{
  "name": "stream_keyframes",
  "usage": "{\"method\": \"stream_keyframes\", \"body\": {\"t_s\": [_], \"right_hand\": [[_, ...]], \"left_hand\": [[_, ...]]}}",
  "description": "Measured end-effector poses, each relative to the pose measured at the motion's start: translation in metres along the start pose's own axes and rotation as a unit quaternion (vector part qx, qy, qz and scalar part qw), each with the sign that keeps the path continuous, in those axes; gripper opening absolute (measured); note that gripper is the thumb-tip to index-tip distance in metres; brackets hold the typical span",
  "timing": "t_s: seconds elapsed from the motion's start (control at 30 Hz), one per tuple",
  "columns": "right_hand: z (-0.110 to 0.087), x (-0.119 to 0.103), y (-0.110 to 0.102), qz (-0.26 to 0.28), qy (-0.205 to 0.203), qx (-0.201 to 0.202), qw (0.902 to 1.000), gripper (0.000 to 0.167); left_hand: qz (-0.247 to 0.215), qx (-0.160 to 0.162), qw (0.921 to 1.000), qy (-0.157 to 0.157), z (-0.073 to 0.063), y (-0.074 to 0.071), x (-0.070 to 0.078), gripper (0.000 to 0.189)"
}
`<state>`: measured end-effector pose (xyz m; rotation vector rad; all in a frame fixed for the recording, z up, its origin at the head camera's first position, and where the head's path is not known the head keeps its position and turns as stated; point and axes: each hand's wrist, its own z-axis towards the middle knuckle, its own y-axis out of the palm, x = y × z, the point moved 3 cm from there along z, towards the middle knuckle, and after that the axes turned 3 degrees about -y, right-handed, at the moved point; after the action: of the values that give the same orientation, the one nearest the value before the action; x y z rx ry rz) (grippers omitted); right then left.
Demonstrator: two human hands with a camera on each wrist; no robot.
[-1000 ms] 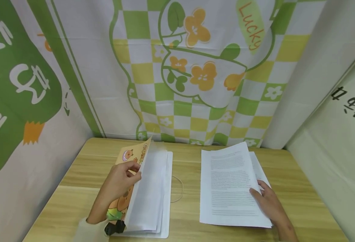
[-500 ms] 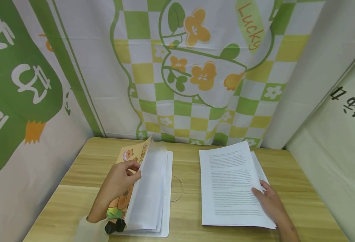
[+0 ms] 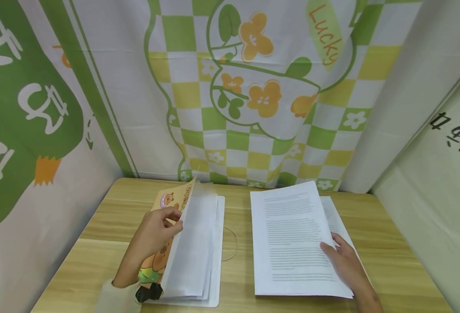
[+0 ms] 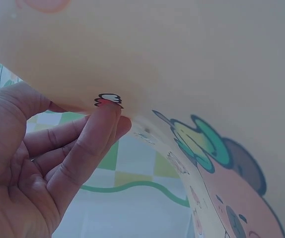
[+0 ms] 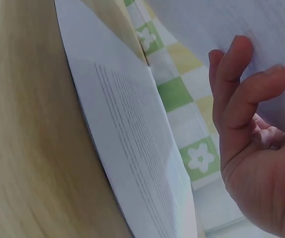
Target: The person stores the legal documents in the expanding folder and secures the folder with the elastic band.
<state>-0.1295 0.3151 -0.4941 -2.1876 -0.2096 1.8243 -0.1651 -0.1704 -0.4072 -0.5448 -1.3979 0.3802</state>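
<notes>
On the left of the table lies a folder (image 3: 167,248) with an orange cartoon cover, papers (image 3: 196,243) showing inside it. My left hand (image 3: 163,230) pinches the raised cover by its free edge between thumb and fingers; the left wrist view shows the fingertips on the cover (image 4: 207,59). On the right my right hand (image 3: 345,261) grips printed sheets (image 3: 292,243) at their right edge, thumb on top. The right wrist view shows these sheets (image 5: 261,25) lifted, with the fingers (image 5: 237,64) beneath. Another printed sheet (image 5: 127,134) lies flat on the table below them.
A thin elastic loop (image 3: 233,245) curves out from the folder's right side onto the wooden table (image 3: 237,287). Behind the table's back edge hangs a green-and-yellow checked curtain (image 3: 214,143). White printed cloth walls stand on the left and right (image 3: 429,174).
My right hand and the held sheets shifted slightly right, then back left past their earlier position, uncovering more of the sheet beneath. The left hand and folder cover have stayed still.
</notes>
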Motion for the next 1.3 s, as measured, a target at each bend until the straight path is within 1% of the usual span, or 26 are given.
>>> {"method": "stream_keyframes", "body": {"t_s": [0.1,0.23,0.47,0.57,0.73,0.83,0.97,1.17,1.3], "right_hand": [[0.001,-0.002,0.005,0.013,0.002,-0.009,0.9999,0.058],[0.002,-0.005,0.014,0.019,0.015,-0.019,0.9995,0.062],[0.001,-0.011,0.029,0.032,0.028,-0.028,0.9987,0.059],[0.001,-0.014,0.035,0.036,0.027,-0.033,0.9984,0.059],[0.002,-0.017,0.043,0.057,0.023,-0.045,0.9971,0.055],[0.002,-0.019,0.047,0.059,0.023,-0.048,0.9968,0.054],[0.000,-0.021,0.051,0.058,0.022,-0.050,0.9968,0.053],[0.000,-0.027,0.059,0.072,0.006,-0.063,0.9954,0.050],[0.003,-0.029,0.066,0.071,0.007,-0.069,0.9950,0.049]], "left_hand": [[-0.002,0.001,1.0000,0.005,0.000,0.000,0.000,0.016],[-0.003,0.000,1.0000,0.004,0.001,0.001,-0.001,0.016],[-0.002,-0.003,1.0000,0.001,0.002,0.002,-0.003,0.016],[0.000,-0.004,1.0000,0.004,0.002,0.004,-0.004,0.015],[-0.001,-0.003,0.9999,0.010,0.001,0.005,-0.003,0.012],[-0.007,-0.004,0.9999,0.011,0.001,0.005,-0.003,0.012],[-0.017,-0.008,0.9998,0.008,0.002,0.006,-0.002,0.013],[-0.020,-0.009,0.9998,0.003,0.001,0.007,-0.003,0.011],[-0.021,-0.009,0.9997,0.000,0.001,0.007,-0.003,0.012]]}}
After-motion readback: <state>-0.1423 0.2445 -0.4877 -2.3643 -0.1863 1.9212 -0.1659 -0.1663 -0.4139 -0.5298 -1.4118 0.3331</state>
